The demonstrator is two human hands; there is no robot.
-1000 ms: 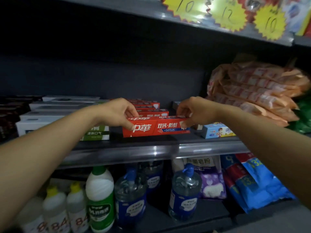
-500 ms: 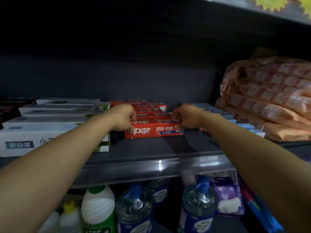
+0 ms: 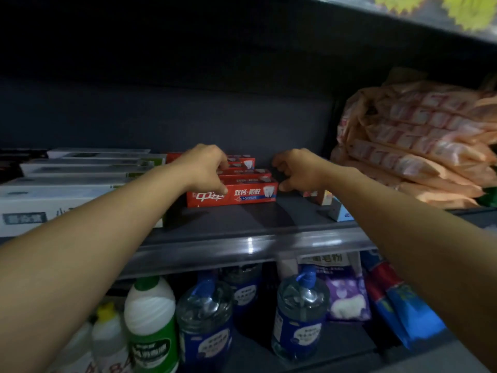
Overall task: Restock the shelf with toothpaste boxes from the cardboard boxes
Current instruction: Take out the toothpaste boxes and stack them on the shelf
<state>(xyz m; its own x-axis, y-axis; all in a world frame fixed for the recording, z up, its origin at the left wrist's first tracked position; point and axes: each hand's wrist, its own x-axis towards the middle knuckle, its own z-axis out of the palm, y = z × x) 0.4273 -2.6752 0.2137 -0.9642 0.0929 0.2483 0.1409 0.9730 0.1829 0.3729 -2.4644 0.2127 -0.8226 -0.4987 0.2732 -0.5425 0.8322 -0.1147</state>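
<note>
Red toothpaste box (image 3: 236, 195): lies lengthwise on the shelf (image 3: 242, 224), front of a red row.
Left hand (image 3: 204, 168): fingers curled over the box's left end, gripping it.
Right hand (image 3: 295, 170): just beside the box's right end, fingers curled, apparently holding nothing.
White boxes (image 3: 67, 189): left of the box.

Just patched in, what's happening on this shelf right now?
A person is stocking red toothpaste boxes on the middle shelf. The left hand rests on the front red toothpaste box, thumb on its face, fingers over the row behind it. The right hand is at the box's right end, fingers curled, holding nothing. White boxes lie to the left, orange packets to the right.
</note>
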